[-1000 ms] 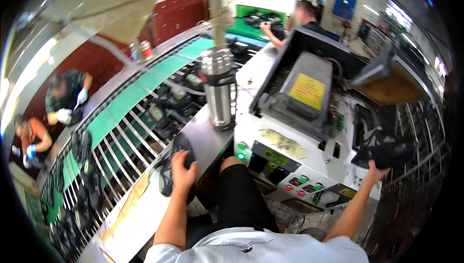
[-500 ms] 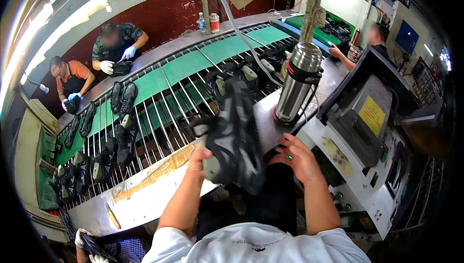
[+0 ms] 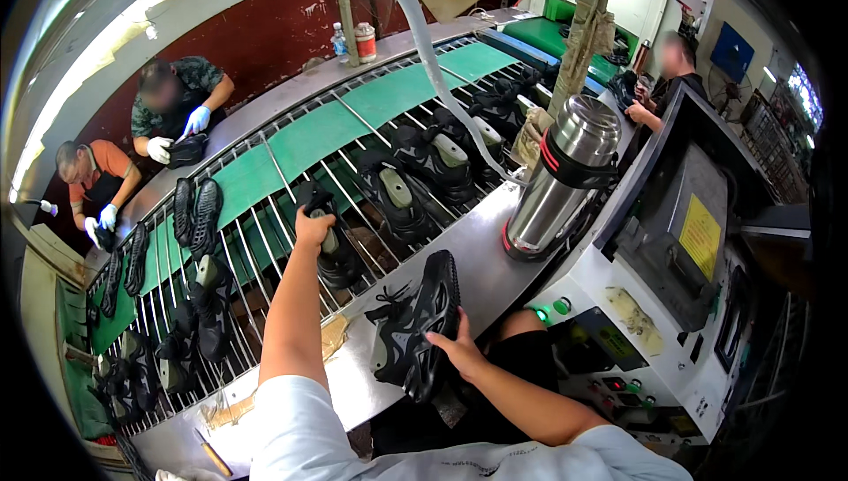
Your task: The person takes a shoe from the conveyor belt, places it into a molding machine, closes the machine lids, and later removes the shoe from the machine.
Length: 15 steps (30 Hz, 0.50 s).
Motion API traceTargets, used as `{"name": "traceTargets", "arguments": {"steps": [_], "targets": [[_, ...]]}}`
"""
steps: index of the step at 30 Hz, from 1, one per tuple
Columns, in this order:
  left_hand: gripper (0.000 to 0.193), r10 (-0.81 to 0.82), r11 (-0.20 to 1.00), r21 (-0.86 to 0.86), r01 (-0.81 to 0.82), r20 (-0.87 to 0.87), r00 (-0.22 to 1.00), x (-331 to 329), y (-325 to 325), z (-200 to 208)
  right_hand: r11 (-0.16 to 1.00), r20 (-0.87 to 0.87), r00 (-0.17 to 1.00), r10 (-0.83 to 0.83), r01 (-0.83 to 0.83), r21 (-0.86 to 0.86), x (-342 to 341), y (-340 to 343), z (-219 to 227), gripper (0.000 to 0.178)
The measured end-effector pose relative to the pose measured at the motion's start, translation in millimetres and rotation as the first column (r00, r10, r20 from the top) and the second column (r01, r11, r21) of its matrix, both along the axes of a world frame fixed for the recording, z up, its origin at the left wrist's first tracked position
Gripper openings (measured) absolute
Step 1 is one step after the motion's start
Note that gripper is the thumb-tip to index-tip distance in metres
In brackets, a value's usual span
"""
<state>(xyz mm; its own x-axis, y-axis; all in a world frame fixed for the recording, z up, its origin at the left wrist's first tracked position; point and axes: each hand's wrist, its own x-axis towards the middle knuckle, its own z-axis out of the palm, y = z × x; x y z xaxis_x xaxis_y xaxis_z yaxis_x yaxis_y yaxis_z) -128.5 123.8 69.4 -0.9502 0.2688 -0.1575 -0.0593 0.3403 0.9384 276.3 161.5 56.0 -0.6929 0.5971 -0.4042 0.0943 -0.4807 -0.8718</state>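
My left hand point(image 3: 315, 227) reaches out over the rod rack, its fingers closed on the upper end of a black shoe point(image 3: 338, 260) with a pale green-grey patch. That shoe rests on the rods. Nearer to me, my right hand point(image 3: 458, 348) grips a black and grey laced sports shoe point(image 3: 415, 326) by its sole side. It is tilted above the metal ledge point(image 3: 353, 388), its toe end pointing up. More black shoes point(image 3: 395, 194) lie on the rack just right of my left hand.
A steel vacuum flask point(image 3: 556, 189) stands on the ledge at right, beside a machine cabinet point(image 3: 654, 340). A wooden-handled tool point(image 3: 212, 454) lies at lower left. A hanging grey hose point(image 3: 424, 48) crosses the rack. Co-workers handle shoes across the green belt point(image 3: 336, 132) and at far right.
My left hand has moved from the shoe near my lap up to a shoe on the rack. My right hand was open beside my lap; now it holds a shoe.
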Motion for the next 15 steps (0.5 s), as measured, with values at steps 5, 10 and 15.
{"name": "traceTargets", "arguments": {"steps": [5, 10, 15], "targets": [[0.082, 0.119, 0.991, 0.073, -0.111, -0.116, 0.986, 8.3, -3.4, -32.4, 0.994, -0.016, 0.995, -0.103, 0.104, 0.04, -14.9, 4.3, -13.3, 0.099], [0.059, 0.147, 0.975, 0.198, -0.101, -0.236, 0.961, 109.9, -7.7, -29.2, 0.984, -0.091, 0.986, -0.142, 0.131, -0.119, 64.4, 29.5, 16.2, 0.08], [0.006, -0.129, 0.938, 0.306, 0.163, -0.128, 0.983, 210.1, -34.4, -61.0, 0.985, -0.289, 0.943, -0.164, 0.175, 0.01, 239.8, 43.4, 54.7, 0.085]]}}
